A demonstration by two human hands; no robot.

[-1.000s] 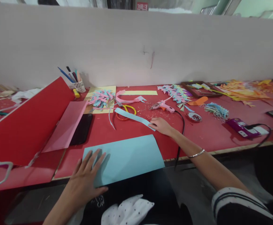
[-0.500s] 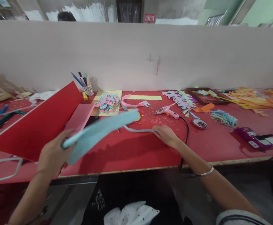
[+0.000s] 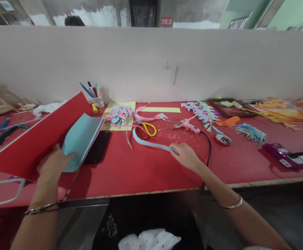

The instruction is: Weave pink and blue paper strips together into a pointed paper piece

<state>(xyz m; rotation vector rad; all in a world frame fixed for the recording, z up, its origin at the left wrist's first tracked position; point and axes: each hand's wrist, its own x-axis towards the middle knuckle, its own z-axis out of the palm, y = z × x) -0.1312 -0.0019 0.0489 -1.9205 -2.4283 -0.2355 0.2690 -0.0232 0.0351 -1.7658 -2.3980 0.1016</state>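
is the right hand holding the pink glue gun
No, the right hand grips one end of a narrow blue paper strip, while the pink glue gun lies apart from it on the red table.

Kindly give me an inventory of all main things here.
table: one, red, foreground
board: one, red, tilted, left
sheet: one, blue, beside board
phone: one, black, beside sheet
pen cup: one, patterned, back left
paper pile: one, pink-blue, back left
paper fringe: one, pink-blue, back right
scissors: one, yellow-red handles, centre
glue gun: one, pink, centre
power block: one, purple, right
paper strips: many, orange, back right
narrow strip: one, blue, centre
left grip: one, at sheet's edge
right grip: one, holding narrow strip
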